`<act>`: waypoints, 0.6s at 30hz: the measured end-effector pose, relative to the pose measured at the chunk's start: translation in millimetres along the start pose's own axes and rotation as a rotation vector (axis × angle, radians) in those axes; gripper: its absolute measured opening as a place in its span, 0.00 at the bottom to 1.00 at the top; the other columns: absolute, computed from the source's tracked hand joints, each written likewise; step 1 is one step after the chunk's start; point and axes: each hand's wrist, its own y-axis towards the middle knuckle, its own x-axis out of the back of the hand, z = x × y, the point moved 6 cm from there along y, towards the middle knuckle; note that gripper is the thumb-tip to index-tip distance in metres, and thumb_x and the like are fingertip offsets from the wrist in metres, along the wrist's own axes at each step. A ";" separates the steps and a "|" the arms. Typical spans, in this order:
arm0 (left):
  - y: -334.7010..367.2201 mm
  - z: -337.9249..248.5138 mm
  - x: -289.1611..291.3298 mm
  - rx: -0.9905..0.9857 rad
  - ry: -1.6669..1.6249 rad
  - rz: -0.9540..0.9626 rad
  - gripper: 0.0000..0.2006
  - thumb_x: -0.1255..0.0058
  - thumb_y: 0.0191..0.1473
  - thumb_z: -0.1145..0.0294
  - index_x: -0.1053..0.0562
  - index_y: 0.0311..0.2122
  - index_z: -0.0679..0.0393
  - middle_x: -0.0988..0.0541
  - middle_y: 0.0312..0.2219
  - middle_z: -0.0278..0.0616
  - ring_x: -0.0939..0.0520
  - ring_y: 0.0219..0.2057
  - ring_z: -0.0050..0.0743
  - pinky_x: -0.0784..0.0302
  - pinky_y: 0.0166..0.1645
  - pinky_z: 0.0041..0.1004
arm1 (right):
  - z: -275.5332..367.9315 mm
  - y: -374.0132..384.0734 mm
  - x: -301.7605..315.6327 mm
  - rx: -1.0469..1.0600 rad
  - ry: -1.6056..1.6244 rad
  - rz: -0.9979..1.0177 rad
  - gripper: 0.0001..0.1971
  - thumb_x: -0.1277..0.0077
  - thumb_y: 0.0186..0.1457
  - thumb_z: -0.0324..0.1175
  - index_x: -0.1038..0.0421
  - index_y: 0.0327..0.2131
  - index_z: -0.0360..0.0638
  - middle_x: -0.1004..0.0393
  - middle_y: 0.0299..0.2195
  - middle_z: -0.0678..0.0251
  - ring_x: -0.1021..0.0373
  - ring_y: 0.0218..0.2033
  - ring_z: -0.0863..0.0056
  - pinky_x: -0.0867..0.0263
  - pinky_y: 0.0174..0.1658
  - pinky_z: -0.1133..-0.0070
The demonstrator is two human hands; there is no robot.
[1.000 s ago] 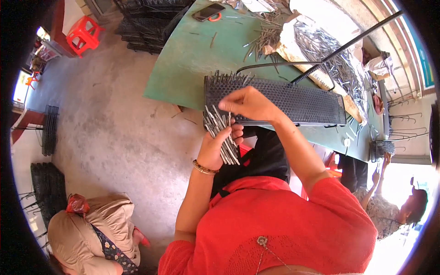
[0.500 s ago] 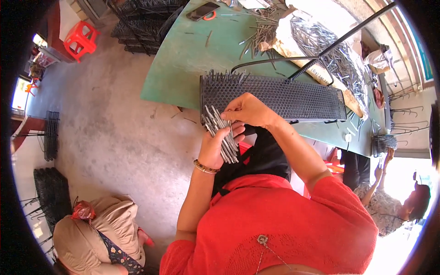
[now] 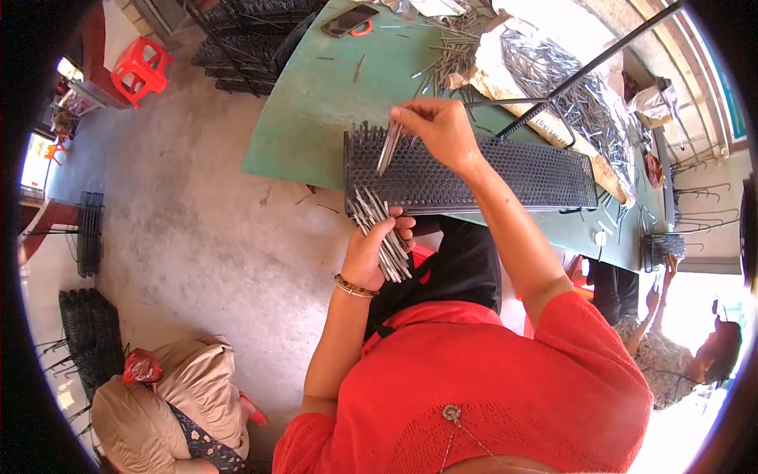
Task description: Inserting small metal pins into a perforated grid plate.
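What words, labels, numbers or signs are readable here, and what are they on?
Paper sack: slanted dark print along its edge, too small and blurred to read reliably.
Blue-green wall panel: cut off at the rim, no legible words.
Phone: none visible.

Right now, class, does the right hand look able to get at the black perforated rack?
Probably yes: the right hand, pinching thin metal rods, appears over the black perforated rack, nothing visibly blocking it; the left hand holds a rod bundle by the near edge.
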 end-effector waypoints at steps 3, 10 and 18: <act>-1.6 0.8 -1.8 0.009 0.000 0.001 0.12 0.55 0.54 0.71 0.31 0.44 0.62 0.22 0.32 0.44 0.22 0.30 0.27 0.21 0.34 0.29 | 3.6 7.7 1.7 0.100 -0.067 -0.142 0.12 0.45 0.51 0.35 0.24 0.31 0.33 0.25 0.22 0.69 0.33 0.24 0.88 0.37 0.27 0.86; -3.6 6.8 -0.5 0.025 0.005 -0.012 0.12 0.56 0.54 0.71 0.31 0.44 0.61 0.23 0.32 0.43 0.22 0.30 0.26 0.21 0.33 0.29 | 3.0 8.0 -5.7 0.228 -0.078 -0.296 0.12 0.44 0.49 0.36 0.25 0.29 0.34 0.26 0.19 0.57 0.31 0.19 0.78 0.36 0.24 0.79; -3.5 9.0 -0.5 0.039 0.017 -0.016 0.12 0.56 0.55 0.71 0.31 0.44 0.61 0.23 0.32 0.42 0.22 0.30 0.26 0.21 0.34 0.28 | 10.9 -3.4 -11.3 0.286 -0.111 -0.309 0.10 0.44 0.48 0.35 0.24 0.29 0.37 0.24 0.25 0.58 0.28 0.23 0.70 0.34 0.27 0.78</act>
